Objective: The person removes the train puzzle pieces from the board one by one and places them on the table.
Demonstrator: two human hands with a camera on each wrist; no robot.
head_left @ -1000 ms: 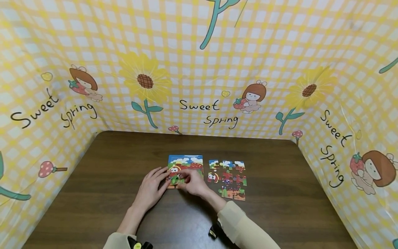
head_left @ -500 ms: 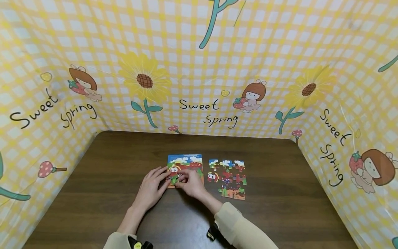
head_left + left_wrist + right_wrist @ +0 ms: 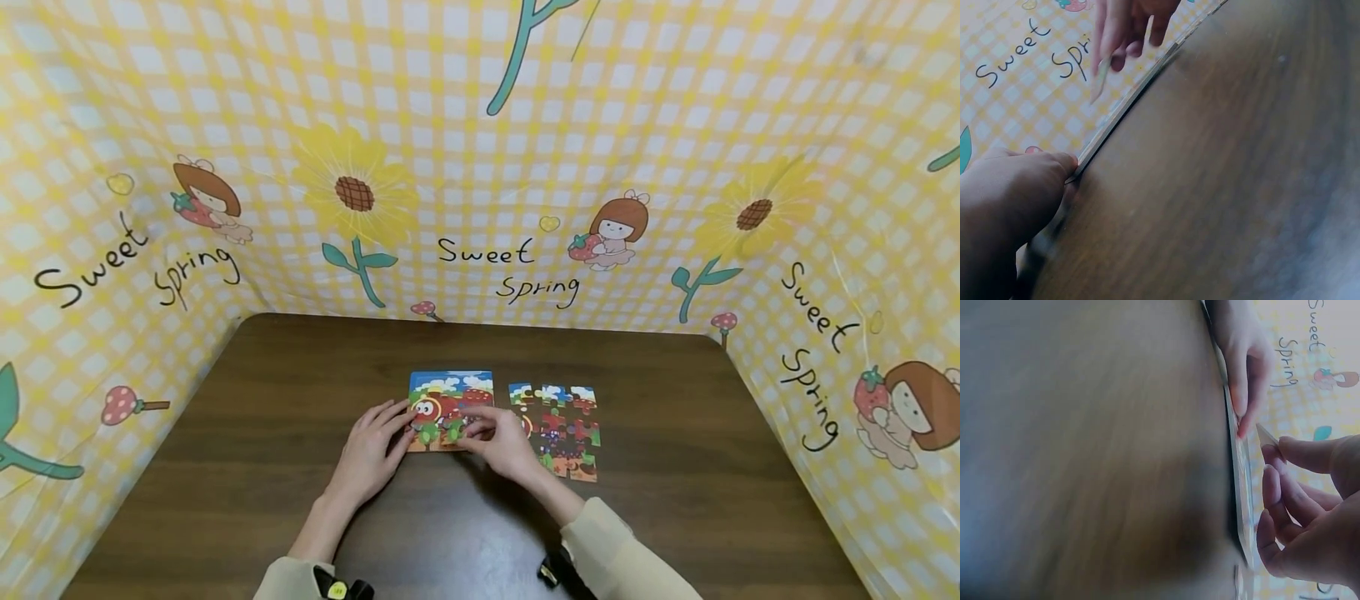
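Note:
In the head view a picture puzzle board [image 3: 452,383] with blue sky and a red cartoon character lies flat on the table. My left hand [image 3: 366,454] rests along its left edge, fingers extended, fingertips on the border. My right hand [image 3: 501,442] is over the board's right part, pinching a small puzzle piece [image 3: 454,428] with green on it between thumb and fingers. Seen edge-on in the right wrist view, the piece [image 3: 1266,434] is tilted and held above the board [image 3: 1241,487]. The left wrist view also shows the tilted piece [image 3: 1102,78].
Several jigsaw pieces [image 3: 583,432] lie in loose rows right of the board; my right hand partly covers the nearest ones. The brown wooden table [image 3: 225,467] is walled by a yellow checked cloth [image 3: 480,183] at the back and sides.
My right hand has moved right across the board with the pinched piece, uncovering more of the picture's left side. My left hand keeps its place at the left edge.

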